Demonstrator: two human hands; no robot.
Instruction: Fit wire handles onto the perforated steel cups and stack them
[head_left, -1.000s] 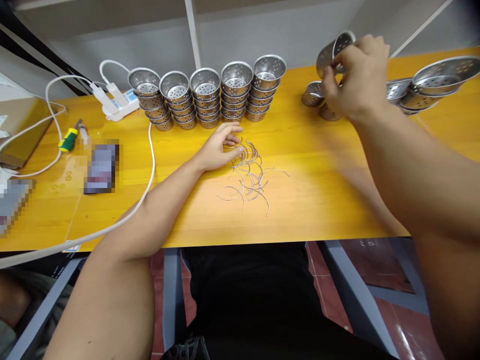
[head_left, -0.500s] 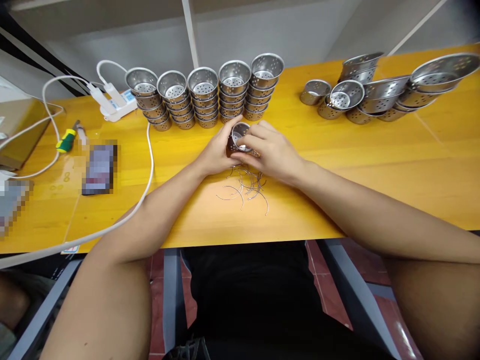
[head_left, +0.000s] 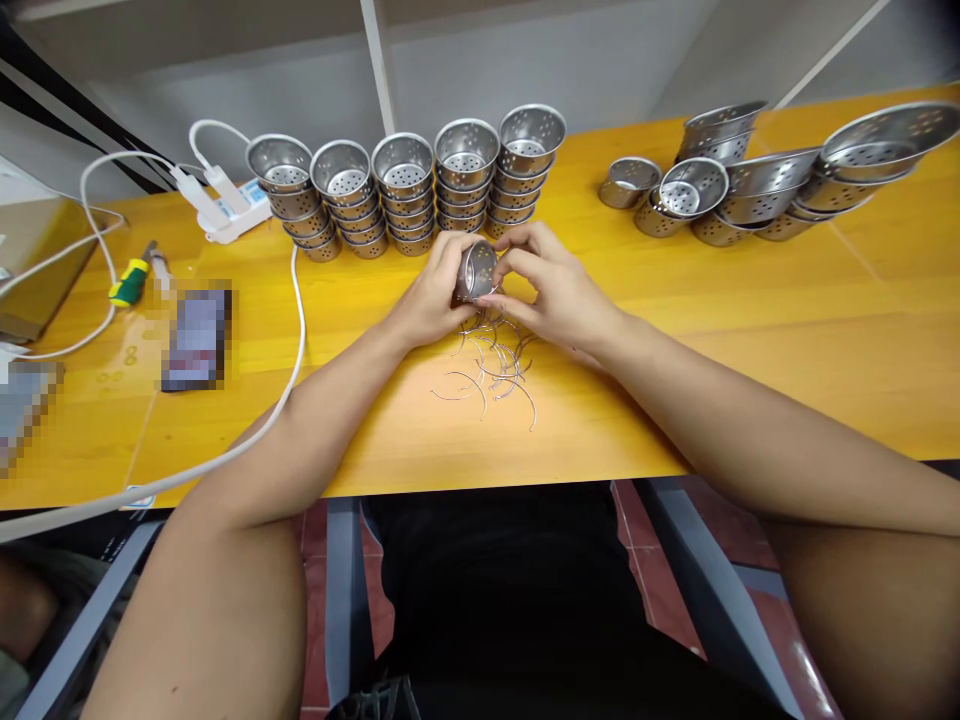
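Note:
Between both hands, just above the yellow table, is a small perforated metal cup, tipped over on its side. My left hand is wrapped round its left side. At the cup's right side my right hand is closed, thumb and fingertips touching the metal; whether a thin wire is also between them I cannot make out. Under and in front of the hands lies a loose pile of thin curved metal wires. Behind the hands stands a row of several stacks of like perforated cups.
More perforated cups stand and lean in a cluster at the back right. To the left are a phone, a yellow-green screwdriver and a power strip. A white cable crosses over my left arm.
The cup has turned from nearly upright to lying tilted on its side. My right fingers have come out of its mouth to its right side.

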